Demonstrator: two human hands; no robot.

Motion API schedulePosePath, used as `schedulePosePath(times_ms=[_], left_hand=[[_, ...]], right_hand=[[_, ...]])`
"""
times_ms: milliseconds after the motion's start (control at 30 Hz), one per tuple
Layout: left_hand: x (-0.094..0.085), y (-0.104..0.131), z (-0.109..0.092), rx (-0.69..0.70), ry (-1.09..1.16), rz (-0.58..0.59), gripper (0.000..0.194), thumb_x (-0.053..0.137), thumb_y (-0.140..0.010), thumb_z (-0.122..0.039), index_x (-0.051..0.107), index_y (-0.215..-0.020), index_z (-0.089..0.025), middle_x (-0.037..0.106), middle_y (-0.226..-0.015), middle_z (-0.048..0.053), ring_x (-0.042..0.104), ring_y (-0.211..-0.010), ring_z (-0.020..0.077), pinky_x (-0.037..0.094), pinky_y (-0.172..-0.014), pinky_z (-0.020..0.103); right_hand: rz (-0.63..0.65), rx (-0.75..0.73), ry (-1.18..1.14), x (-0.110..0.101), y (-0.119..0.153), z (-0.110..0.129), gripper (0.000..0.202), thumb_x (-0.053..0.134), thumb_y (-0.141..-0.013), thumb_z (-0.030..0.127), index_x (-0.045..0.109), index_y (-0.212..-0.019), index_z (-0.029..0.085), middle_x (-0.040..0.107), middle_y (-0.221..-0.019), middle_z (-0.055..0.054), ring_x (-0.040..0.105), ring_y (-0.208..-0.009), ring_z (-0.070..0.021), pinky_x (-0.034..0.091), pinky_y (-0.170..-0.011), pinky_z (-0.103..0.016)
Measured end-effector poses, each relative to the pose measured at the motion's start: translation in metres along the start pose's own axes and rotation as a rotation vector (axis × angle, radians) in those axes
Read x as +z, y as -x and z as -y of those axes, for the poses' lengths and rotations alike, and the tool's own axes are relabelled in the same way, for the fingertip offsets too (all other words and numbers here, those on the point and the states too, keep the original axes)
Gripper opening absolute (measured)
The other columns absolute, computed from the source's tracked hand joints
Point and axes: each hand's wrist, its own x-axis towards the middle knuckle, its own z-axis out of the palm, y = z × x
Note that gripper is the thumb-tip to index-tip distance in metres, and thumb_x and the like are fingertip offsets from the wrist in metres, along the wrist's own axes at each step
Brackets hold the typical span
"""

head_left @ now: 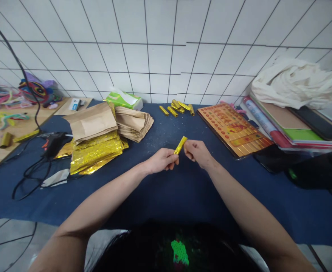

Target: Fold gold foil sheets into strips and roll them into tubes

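Near the middle of the dark blue cloth, my left hand (163,160) pinches the lower end of a small gold foil roll (180,145), which tilts up to the right. Beside the roll's upper end is my right hand (197,152), its fingers curled together; whether they touch or grip the roll is too small to tell. Several gold rolls (180,107) lie further back by the wall. Gold foil sheets (96,154) are stacked at the left, with brown paper (93,121) on top.
A black glue gun (54,144) with looping cables lies at the left. Behind the paper stands a green tissue box (124,100). To the right are a red-gold board (234,128), a white cloth (299,83) on books, and a black phone (319,122).
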Motion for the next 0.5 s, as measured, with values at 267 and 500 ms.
schedulePosePath(times_ms=[267,500], left_hand=[[0.004,-0.002,0.007,0.028,-0.05,0.033,0.033,0.043,-0.082,-0.039,0.052,-0.062,-0.015,0.042,-0.046,-0.004,0.034,-0.041,0.0057,0.028,-0.041,0.018],[0.001,0.001,0.003,-0.014,0.03,0.12,0.034,0.046,-0.08,-0.045,0.05,-0.063,-0.015,0.042,-0.048,-0.005,0.032,-0.041,0.0051,0.025,-0.041,0.018]], right_hand=[[0.238,-0.012,0.004,0.023,0.004,-0.006,0.051,0.048,-0.079,0.055,0.063,-0.049,0.017,0.048,-0.038,0.002,0.037,-0.036,-0.0065,0.029,-0.039,-0.021],[-0.061,0.018,-0.023,0.014,0.002,-0.007,0.05,0.057,-0.074,0.053,0.04,-0.04,0.019,0.027,-0.035,0.008,0.021,-0.035,-0.0048,0.017,-0.037,-0.023]])
